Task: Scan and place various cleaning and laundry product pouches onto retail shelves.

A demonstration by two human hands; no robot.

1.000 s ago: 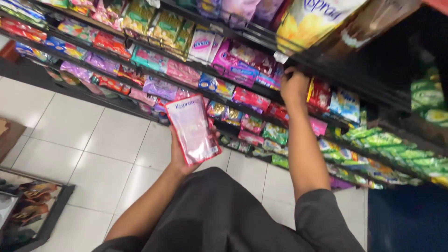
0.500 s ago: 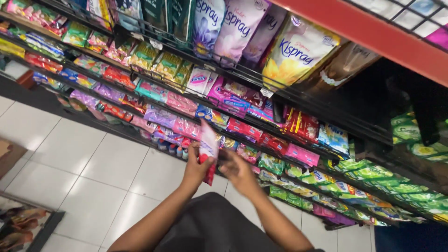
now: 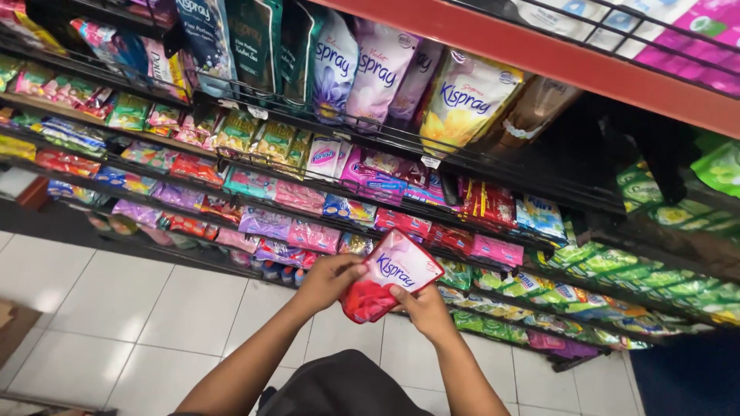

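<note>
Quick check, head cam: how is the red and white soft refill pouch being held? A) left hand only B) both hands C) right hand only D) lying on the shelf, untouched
B: the left hand grips the red and white soft refill pouch at its left edge while the right hand grips its lower right edge, in front of the shelves.

Both bare forearms are reaching up from six o'clock and converging toward the centre. The left hand [image 3: 327,281] is curling its fingers closed at about ten o'clock of the right hand [image 3: 422,308], which is pinching, thumb pointing toward eleven o'clock.
</note>
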